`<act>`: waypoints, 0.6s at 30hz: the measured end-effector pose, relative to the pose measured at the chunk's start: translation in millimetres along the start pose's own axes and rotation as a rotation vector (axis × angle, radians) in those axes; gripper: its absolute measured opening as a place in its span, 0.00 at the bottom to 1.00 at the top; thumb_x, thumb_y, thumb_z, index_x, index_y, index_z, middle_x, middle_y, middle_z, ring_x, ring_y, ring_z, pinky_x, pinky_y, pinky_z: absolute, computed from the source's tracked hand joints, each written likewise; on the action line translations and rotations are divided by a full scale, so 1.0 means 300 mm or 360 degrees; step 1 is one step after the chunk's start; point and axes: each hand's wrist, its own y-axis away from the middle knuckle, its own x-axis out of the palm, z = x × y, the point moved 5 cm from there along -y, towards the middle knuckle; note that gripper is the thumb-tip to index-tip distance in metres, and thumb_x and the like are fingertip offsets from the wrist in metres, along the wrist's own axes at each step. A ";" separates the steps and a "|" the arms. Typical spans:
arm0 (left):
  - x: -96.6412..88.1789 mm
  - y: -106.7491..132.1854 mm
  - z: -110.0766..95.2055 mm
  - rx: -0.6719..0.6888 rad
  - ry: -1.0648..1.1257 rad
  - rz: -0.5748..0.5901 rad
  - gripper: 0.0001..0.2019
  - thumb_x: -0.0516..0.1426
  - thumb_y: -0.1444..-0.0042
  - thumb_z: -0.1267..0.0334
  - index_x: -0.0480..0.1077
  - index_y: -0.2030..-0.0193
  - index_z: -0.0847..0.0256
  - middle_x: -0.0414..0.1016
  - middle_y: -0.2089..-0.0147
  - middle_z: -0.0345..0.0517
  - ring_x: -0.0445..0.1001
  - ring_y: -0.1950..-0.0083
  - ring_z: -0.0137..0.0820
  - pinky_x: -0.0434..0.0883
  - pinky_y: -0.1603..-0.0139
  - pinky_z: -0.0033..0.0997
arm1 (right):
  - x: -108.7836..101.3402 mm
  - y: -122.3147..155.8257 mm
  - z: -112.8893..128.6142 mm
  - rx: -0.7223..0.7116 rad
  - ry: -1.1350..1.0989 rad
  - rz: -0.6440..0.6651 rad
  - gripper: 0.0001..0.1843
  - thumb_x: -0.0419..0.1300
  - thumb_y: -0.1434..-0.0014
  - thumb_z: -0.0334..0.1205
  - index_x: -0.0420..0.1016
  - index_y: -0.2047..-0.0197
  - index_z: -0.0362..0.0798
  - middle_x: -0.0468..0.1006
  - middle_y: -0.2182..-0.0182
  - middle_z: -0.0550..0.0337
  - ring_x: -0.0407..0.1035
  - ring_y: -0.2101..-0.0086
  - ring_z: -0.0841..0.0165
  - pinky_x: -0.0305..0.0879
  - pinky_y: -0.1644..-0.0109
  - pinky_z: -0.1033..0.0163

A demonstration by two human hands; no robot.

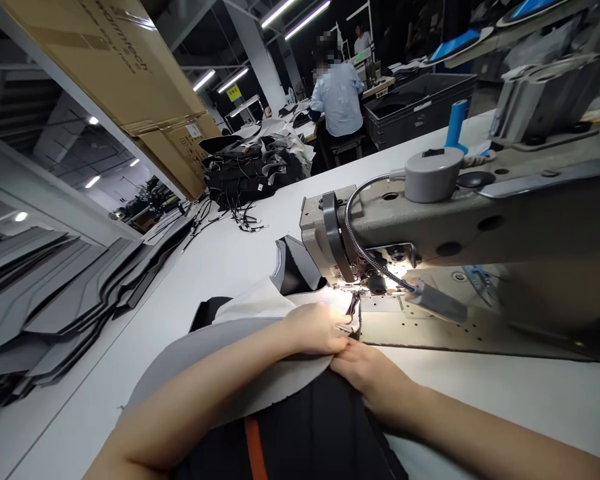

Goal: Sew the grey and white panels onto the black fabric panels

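Note:
My left hand (316,328) rests on a grey fabric panel (220,347), fingers curled and pinching its edge right at the needle of the sewing machine (460,227). Just below it, my right hand (363,369) presses on the edge of a black fabric piece (310,433) with an orange stripe, fingers closed against the seam. Both hands touch each other in front of the lit presser foot (355,303). The fingertips are partly hidden by the cloth.
Stacks of grey and black cut panels (65,300) lie along the left of the white table (240,247). A heap of black pieces (250,170) sits farther back under cardboard boxes (130,73). A person in a light blue shirt (337,100) works at a distant table.

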 end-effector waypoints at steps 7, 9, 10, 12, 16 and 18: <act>0.071 0.020 -0.065 0.0208 -0.0640 -0.0292 0.13 0.48 0.39 0.68 0.65 0.49 0.60 0.71 0.60 0.46 0.71 0.63 0.35 0.65 0.71 0.31 | -0.035 0.086 0.069 -0.0037 0.0534 -0.0279 0.20 0.50 0.46 0.26 0.71 0.51 0.30 0.76 0.56 0.39 0.70 0.55 0.52 0.69 0.53 0.54; 0.081 0.020 -0.070 0.0267 -0.0717 -0.0403 0.10 0.48 0.38 0.69 0.67 0.54 0.62 0.70 0.58 0.47 0.70 0.59 0.36 0.66 0.67 0.32 | -0.036 0.085 0.071 -0.0005 0.0534 -0.0277 0.20 0.50 0.46 0.26 0.72 0.52 0.31 0.76 0.55 0.40 0.70 0.54 0.53 0.69 0.52 0.54; 0.085 0.019 -0.072 0.0319 -0.0766 -0.0447 0.09 0.47 0.37 0.69 0.67 0.55 0.63 0.70 0.57 0.48 0.69 0.58 0.36 0.66 0.66 0.32 | -0.039 0.084 0.071 0.0016 0.0539 -0.0280 0.20 0.49 0.46 0.26 0.72 0.52 0.32 0.76 0.56 0.40 0.70 0.54 0.53 0.69 0.51 0.54; 0.097 0.017 -0.076 0.0446 -0.0868 -0.0504 0.11 0.44 0.36 0.70 0.67 0.55 0.65 0.70 0.57 0.50 0.68 0.57 0.37 0.65 0.64 0.33 | -0.044 0.085 0.070 0.0052 0.0552 -0.0279 0.19 0.48 0.46 0.26 0.73 0.53 0.32 0.76 0.56 0.40 0.71 0.56 0.53 0.69 0.52 0.53; 0.108 0.003 -0.059 0.0432 -0.0789 -0.0492 0.12 0.45 0.37 0.70 0.68 0.54 0.64 0.70 0.59 0.49 0.68 0.58 0.36 0.65 0.65 0.32 | -0.048 0.089 0.070 0.0050 0.0573 -0.0252 0.19 0.48 0.46 0.26 0.72 0.53 0.32 0.76 0.57 0.37 0.72 0.57 0.53 0.70 0.53 0.53; 0.107 -0.007 -0.043 0.0317 -0.0586 -0.0448 0.11 0.49 0.40 0.70 0.69 0.53 0.60 0.71 0.57 0.46 0.68 0.57 0.35 0.66 0.63 0.31 | -0.048 0.087 0.070 0.0037 0.0582 -0.0253 0.19 0.49 0.46 0.25 0.72 0.53 0.31 0.76 0.57 0.36 0.72 0.56 0.53 0.71 0.53 0.53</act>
